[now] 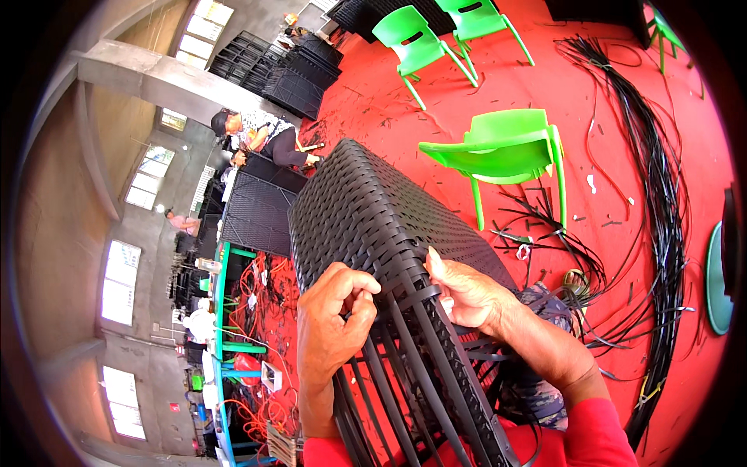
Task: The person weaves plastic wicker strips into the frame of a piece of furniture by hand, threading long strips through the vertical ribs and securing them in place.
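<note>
A tall black woven wicker piece stands tilted in front of me. Its upper part is closely woven; lower down, bare lengthwise black strips run toward me with gaps between them. One flat black strip crosses these at the weave's lower edge. My left hand is closed at the left side of that edge, fingers curled in a pinch; what lies inside is hidden. My right hand grips the crossing strip at the right corner, its thumb pointing up along the woven side.
Green plastic chairs stand on the red floor ahead. A long bundle of loose black strips lies at right, with more scattered nearby. Another person sits working at far left. A green-framed table stands at left.
</note>
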The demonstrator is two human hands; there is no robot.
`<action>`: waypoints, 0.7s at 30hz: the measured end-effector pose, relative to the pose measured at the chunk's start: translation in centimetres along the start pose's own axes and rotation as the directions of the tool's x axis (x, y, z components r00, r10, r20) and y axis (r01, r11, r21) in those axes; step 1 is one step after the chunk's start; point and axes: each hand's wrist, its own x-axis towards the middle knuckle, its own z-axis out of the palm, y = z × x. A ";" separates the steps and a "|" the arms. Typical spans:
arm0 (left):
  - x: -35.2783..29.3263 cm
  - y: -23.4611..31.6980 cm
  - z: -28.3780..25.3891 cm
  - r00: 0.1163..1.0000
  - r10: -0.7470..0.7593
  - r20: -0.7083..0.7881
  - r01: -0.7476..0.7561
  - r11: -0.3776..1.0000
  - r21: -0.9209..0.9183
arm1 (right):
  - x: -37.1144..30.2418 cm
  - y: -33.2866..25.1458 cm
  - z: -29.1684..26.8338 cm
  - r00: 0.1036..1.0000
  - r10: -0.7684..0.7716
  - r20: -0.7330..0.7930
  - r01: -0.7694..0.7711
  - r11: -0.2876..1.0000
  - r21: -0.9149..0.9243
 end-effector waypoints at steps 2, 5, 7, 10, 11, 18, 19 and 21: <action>0.1 -0.1 -0.1 1.000 0.012 -0.006 -0.012 1.000 -0.014 | -0.2 -0.1 1.0 0.994 -0.034 -0.106 0.027 0.998 -0.063; -0.2 -0.4 -0.3 0.999 0.002 -0.042 -0.004 0.999 -0.032 | -0.4 -0.4 0.9 0.989 -0.017 -0.147 0.008 0.998 -0.064; -0.4 -0.8 -0.1 0.991 -0.032 -0.130 0.022 0.997 -0.080 | -0.4 -1.0 1.1 0.991 -0.006 -0.135 -0.009 0.994 -0.109; -0.5 -1.2 0.1 0.957 -0.126 -0.262 0.064 0.970 -0.235 | -0.6 -0.9 3.0 0.962 -0.051 -0.268 0.013 0.990 -0.140; -0.4 -1.2 0.2 0.960 -0.110 -0.257 0.042 0.965 -0.257 | -0.5 -0.9 3.3 0.948 -0.072 -0.311 0.027 0.988 -0.149; -0.3 -0.9 -0.8 0.999 0.019 0.033 -0.013 0.985 -0.172 | -0.7 -1.0 3.3 0.940 -0.092 -0.328 0.023 0.978 -0.209; -0.5 -1.2 -1.1 0.997 0.077 -0.009 -0.078 0.992 -0.103 | -0.7 -1.0 3.6 0.928 -0.091 -0.361 0.026 0.983 -0.183; -1.6 -3.2 -2.1 0.979 0.187 -0.079 -0.184 0.982 0.044 | -0.4 -0.6 4.0 0.900 -0.073 -0.429 0.021 0.992 -0.125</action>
